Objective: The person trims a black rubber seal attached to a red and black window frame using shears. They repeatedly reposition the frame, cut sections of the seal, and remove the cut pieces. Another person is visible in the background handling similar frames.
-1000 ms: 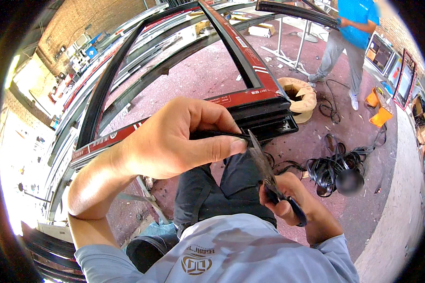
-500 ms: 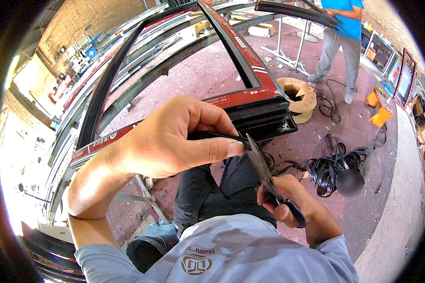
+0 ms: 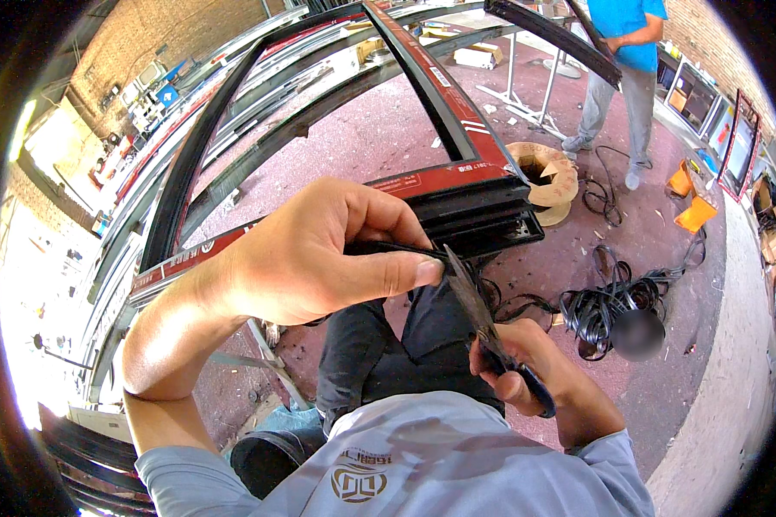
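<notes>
Between the thumb and fingers of my left hand (image 3: 328, 250) a black rubber strip (image 3: 379, 247) is pinched, close to the near right corner of a window frame. My right hand (image 3: 535, 353) is wrapped round the dark handles of scissors (image 3: 474, 302). Their blades point up and left, with the tips at the strip just beyond my left thumb. Whether the blades touch the strip I cannot tell. The window frame (image 3: 397, 183), black with red protective film, lies before me. My left hand covers part of its near edge.
A tangle of black rubber strip (image 3: 608, 302) lies on the floor at the right. Behind it stands a cardboard reel (image 3: 552, 177). Farther off, a person in a blue shirt (image 3: 638, 39) holds a dark frame profile (image 3: 560, 39). Orange pieces (image 3: 694, 202) lie at the far right.
The scissors have shifted slightly left toward my left thumb. My left hand stays nearly still. The other person's dark profile has tilted and moved a little right.
</notes>
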The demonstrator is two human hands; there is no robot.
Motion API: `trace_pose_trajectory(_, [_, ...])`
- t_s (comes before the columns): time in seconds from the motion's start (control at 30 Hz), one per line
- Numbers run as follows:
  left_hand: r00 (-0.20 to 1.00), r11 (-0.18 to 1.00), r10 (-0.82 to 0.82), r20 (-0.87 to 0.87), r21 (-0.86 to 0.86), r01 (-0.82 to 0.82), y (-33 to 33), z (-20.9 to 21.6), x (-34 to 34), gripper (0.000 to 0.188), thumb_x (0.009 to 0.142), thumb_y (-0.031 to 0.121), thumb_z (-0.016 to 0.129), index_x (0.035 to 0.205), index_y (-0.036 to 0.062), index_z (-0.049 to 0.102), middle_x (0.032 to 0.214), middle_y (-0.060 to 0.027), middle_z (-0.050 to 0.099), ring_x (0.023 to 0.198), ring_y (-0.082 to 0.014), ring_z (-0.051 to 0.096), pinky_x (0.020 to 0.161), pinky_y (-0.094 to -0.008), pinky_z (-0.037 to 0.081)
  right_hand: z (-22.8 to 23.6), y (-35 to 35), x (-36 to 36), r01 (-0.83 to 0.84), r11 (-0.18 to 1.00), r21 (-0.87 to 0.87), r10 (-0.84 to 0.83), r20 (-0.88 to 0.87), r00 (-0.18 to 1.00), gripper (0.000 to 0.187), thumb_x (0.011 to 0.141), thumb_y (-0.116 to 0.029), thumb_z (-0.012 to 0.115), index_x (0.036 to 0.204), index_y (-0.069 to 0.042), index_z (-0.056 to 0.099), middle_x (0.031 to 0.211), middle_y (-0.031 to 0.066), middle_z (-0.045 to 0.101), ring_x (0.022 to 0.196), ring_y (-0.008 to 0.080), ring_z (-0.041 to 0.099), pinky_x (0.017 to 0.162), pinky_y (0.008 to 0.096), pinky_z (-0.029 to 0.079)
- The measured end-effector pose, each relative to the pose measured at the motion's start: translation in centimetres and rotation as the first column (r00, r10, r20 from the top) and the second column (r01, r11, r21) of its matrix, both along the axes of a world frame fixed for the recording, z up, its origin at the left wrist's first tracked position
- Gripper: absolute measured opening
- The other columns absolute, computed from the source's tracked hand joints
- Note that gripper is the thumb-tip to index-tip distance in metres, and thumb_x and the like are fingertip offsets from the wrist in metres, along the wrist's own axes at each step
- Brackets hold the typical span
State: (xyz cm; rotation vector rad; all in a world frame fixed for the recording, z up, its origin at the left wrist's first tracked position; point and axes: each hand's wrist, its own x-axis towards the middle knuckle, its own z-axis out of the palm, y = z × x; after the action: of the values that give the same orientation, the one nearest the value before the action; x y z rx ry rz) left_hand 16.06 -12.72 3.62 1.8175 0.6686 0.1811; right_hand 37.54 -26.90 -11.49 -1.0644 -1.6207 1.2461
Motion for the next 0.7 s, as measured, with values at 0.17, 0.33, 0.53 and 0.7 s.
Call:
trace_pose_trajectory(0.17, [1.000,1.000,0.005,0.005,-0.026,-0.005,0.1,-0.1,-0.1,0.022,0.089,0.019,0.075,0.094,-0.0018,0.068,0.070,0.0004,0.065,0.060,-0.0033,0.056,0.050,-0.0200,0.041,1.0,0.0,-0.1,0.010,0.993,-0.114,-0.004,0.055,0.999,0.095,0.065,-0.095,0.046,0.078,-0.002,0.056,0.060,0.0001,0.051,0.055,0.0105,0.050,0.050,0.0269,0.038])
trace_pose_trajectory(0.33, [1.000,0.998,0.011,-0.018,-0.060,-0.012,-0.1,0.2,0.0,0.022,0.089,0.018,0.074,0.094,-0.0022,0.068,0.069,0.0001,0.064,0.059,-0.0037,0.057,0.050,-0.0202,0.041,0.1,-0.1,0.1,-0.007,1.000,-0.028,0.007,0.019,1.000,0.075,0.080,-0.078,0.057,0.077,-0.004,0.055,0.054,0.0028,0.049,0.049,0.0138,0.051,0.047,0.0314,0.041])
trace_pose_trajectory(0.53, [1.000,0.999,0.019,-0.024,-0.030,-0.020,0.0,0.2,0.0,0.022,0.089,0.018,0.074,0.094,-0.0022,0.068,0.068,0.0003,0.064,0.058,-0.0042,0.057,0.049,-0.0203,0.041,1.1,0.0,-0.3,0.006,0.995,-0.101,0.002,0.084,0.996,0.095,0.065,-0.097,0.042,0.076,-0.003,0.055,0.058,-0.0008,0.049,0.053,0.0107,0.049,0.048,0.0272,0.037])
trace_pose_trajectory(0.7, [0.999,0.997,0.041,-0.024,-0.070,-0.043,0.0,-0.1,0.1,0.021,0.088,0.018,0.075,0.093,-0.0009,0.068,0.069,0.0019,0.063,0.059,-0.0031,0.056,0.051,-0.0196,0.041,0.1,0.0,0.0,-0.005,0.999,-0.038,0.006,0.030,1.000,0.075,0.079,-0.079,0.057,0.078,-0.004,0.055,0.052,0.0013,0.048,0.049,0.0115,0.051,0.046,0.0302,0.041])
